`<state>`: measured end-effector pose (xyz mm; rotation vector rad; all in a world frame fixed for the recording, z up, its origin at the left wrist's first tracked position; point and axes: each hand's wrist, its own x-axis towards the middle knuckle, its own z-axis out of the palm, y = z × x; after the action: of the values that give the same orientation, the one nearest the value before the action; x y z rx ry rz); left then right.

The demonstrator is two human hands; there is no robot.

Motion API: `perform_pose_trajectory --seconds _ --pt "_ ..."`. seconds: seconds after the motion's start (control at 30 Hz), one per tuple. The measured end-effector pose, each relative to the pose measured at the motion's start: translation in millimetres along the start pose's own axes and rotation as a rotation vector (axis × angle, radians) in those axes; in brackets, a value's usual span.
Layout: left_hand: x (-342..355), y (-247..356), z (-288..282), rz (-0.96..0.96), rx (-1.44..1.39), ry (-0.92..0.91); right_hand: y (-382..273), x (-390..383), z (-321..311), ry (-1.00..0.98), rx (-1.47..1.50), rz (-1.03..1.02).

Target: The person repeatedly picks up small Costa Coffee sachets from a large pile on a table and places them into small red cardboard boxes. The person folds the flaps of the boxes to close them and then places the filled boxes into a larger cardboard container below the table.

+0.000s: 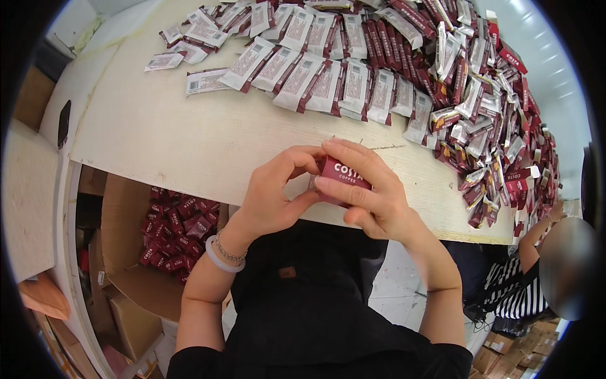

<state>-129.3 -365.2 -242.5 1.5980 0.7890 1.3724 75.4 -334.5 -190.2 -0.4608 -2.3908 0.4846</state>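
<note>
Between my two hands, above the near edge of the table, is a small dark red carton (pixel 346 175) with white lettering. My right hand (pixel 369 183) wraps over it, fingers along its far and near sides. At its left end my left hand (pixel 281 186) is curled, thumb and fingertips closing on that end; what the fingertips pinch there is partly hidden. Beyond my hands, rows of silver and dark red sachets (pixel 325 85) lie overlapped on the white table (pixel 189 139). A loose heap of sachets (pixel 470 114) covers the table's right side.
Below the table at left stands an open cardboard box (pixel 126 252) filled with dark red cartons (pixel 173 234). Red cartons (pixel 521 183) are mixed in at the right edge of the heap. A person in a striped top (pixel 517 284) works at the right. Brown boxes (pixel 514 354) lie on the floor.
</note>
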Motion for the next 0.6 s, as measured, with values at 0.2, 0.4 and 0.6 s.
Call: perform_pose_trajectory --seconds 0.2,0.4,0.6 --pt "-2 0 -2 0.005 -0.013 -0.02 -6 7 1 0.16 -0.14 0.001" --pt "-3 -1 -2 0.031 0.024 -0.014 -9 14 -18 0.048 -0.159 -0.032" --pt "-4 -4 2 0.022 -0.004 0.017 -9 3 -10 0.003 -0.14 -0.038"
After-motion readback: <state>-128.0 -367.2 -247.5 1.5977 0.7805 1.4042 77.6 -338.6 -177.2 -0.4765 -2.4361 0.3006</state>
